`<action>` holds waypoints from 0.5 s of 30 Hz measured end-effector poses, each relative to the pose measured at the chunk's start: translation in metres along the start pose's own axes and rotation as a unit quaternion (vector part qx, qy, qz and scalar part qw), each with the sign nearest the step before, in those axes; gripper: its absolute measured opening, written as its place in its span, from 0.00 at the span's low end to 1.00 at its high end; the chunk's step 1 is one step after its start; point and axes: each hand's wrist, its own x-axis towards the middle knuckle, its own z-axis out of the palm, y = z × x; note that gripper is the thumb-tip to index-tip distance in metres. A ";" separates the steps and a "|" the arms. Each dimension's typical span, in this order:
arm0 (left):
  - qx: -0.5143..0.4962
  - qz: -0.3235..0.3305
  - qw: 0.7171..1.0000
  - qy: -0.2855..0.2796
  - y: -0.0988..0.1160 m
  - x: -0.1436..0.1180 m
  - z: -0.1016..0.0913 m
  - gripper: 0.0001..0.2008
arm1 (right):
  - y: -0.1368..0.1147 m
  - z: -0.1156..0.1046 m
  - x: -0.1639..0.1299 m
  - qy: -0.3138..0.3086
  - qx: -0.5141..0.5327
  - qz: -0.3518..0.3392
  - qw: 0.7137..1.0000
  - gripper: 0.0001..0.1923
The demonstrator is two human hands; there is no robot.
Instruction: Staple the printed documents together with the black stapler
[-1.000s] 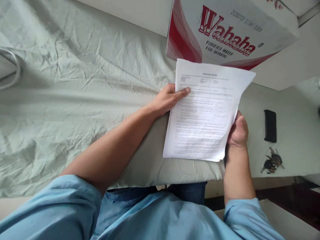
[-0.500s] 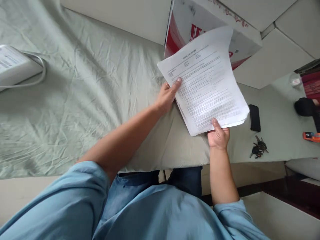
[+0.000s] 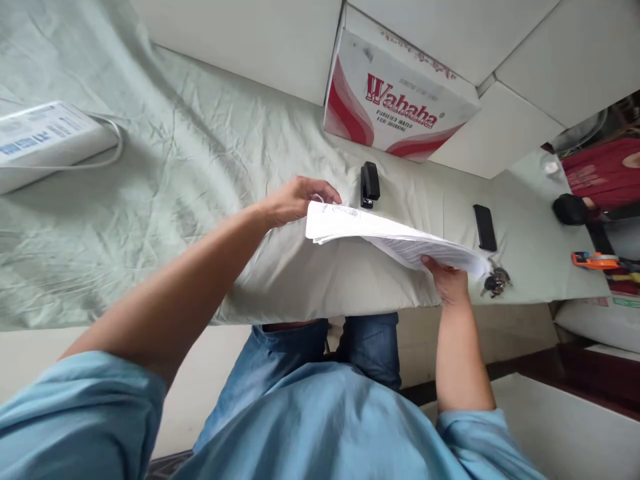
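A stack of printed paper sheets (image 3: 395, 239) is tilted over the cloth-covered table, its upper edge facing me and part of the print hidden. My right hand (image 3: 450, 281) grips the stack near its lower right part, thumb on the printed side. Close to the left end of the sheets is my left hand (image 3: 293, 200), its fingers bent and apart; whether it touches the paper is unclear. Just beyond the sheets lies a black stapler (image 3: 370, 185).
A Wahaha water carton (image 3: 400, 100) stands at the back. On the right are a black phone (image 3: 484, 227), keys (image 3: 497, 283) and an orange tool (image 3: 595, 260). A white box (image 3: 55, 140) with a cable is at left. Another person's red garment (image 3: 600, 173) shows far right.
The sheets have swung from facing me to nearly edge-on and come lower. My left hand has moved left and loosened from them. The stapler has come into view.
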 end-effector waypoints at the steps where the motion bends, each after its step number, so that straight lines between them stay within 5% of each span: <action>1: -0.006 0.008 1.000 0.008 -0.001 0.001 0.004 0.17 | 0.001 0.003 -0.002 0.010 0.003 -0.004 1.000 0.22; 5: -0.084 0.036 0.995 0.046 -0.004 0.007 0.012 0.21 | -0.004 0.011 -0.004 0.017 0.040 -0.048 0.998 0.30; 8: -0.059 0.003 0.998 0.002 -0.011 0.009 0.015 0.24 | -0.004 0.011 -0.005 -0.009 0.031 0.002 0.999 0.36; 11: 0.002 -0.022 1.000 -0.017 -0.021 0.009 0.018 0.26 | -0.001 0.012 -0.005 -0.007 0.000 0.033 0.999 0.29; 15: -0.032 -0.004 0.999 0.004 -0.033 0.010 0.025 0.31 | 0.001 0.020 -0.008 0.052 0.026 -0.044 0.997 0.26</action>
